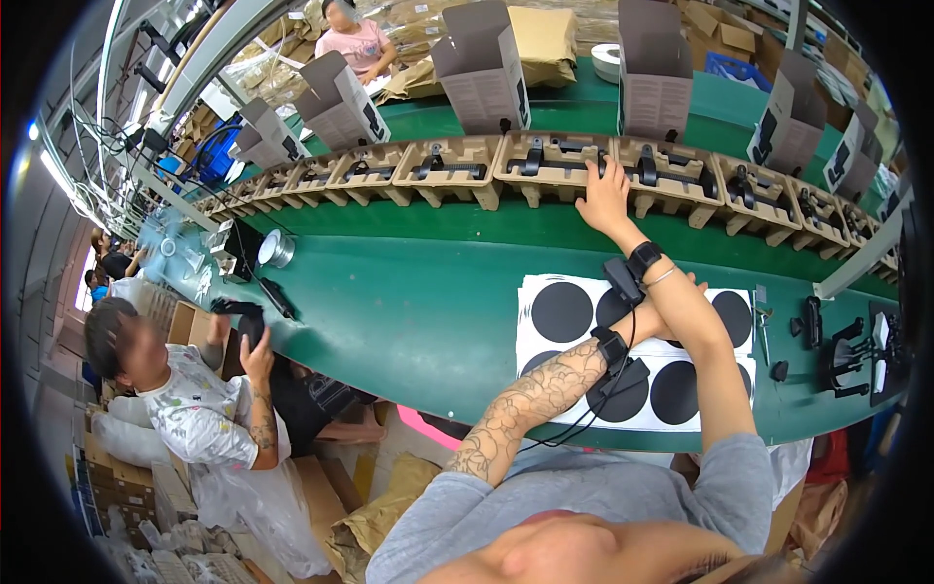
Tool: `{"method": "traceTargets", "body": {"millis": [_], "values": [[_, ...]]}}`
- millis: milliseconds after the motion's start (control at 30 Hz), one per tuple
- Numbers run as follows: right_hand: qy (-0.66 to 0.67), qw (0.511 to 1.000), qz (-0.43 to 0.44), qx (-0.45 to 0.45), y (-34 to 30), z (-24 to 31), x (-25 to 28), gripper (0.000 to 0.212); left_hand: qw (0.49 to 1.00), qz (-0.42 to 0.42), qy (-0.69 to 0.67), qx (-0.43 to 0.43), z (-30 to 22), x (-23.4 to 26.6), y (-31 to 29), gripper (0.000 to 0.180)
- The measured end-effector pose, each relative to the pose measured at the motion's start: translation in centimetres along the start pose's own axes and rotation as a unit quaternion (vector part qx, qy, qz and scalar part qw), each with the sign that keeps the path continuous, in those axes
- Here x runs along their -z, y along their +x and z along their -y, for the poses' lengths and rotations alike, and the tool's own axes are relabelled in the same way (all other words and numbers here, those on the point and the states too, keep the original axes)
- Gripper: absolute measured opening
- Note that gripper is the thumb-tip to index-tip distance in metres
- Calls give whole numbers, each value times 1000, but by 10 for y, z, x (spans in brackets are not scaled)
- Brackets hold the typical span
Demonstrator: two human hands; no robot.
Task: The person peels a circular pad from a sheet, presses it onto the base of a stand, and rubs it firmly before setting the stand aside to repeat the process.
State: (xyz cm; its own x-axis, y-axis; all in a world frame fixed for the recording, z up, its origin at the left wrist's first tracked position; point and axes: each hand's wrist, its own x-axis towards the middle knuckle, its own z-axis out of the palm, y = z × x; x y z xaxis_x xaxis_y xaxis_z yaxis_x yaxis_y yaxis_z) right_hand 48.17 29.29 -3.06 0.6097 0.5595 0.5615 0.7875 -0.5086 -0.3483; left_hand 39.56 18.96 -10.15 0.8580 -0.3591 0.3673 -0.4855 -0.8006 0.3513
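My right hand (605, 195) reaches over the near rim of a brown molded pulp tray (545, 175). Its fingers are apart, and the fingertips rest at a black part (601, 158) in the tray. Crossing beneath my right forearm, my left hand (673, 313) lies above a white sheet (533, 292) with several black discs (561, 312). Most of its fingers are hidden behind the right forearm, so whether it holds anything is unclear. Both wrists wear black bands with small devices and cables. The adjoining tray (671, 190) also holds black parts.
Open printed boxes (482, 88) stand behind the row of trays. Black stand-like parts (844, 360) and a small tool (764, 326) lie at the right of the green table (409, 321). At left, a co-worker (209, 399) handles a black item; another person (358, 49) is beyond.
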Motion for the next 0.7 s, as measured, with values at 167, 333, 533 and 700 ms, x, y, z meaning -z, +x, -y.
{"method": "traceTargets", "body": {"millis": [167,333,533,700], "values": [[138,986,89,-15,-20,-19,35,73,992,-37,-120,6,14,2,-10,68],[115,992,50,25,-76,-101,128,59,987,83,-28,136,12,11,5,96],[98,987,110,-55,-187,-82,226,39,989,-40,-25,139,-43,62,9,33],[49,992,118,-8,-426,110,405,33,953,-166,-159,197,-304,108,-168,33]]}}
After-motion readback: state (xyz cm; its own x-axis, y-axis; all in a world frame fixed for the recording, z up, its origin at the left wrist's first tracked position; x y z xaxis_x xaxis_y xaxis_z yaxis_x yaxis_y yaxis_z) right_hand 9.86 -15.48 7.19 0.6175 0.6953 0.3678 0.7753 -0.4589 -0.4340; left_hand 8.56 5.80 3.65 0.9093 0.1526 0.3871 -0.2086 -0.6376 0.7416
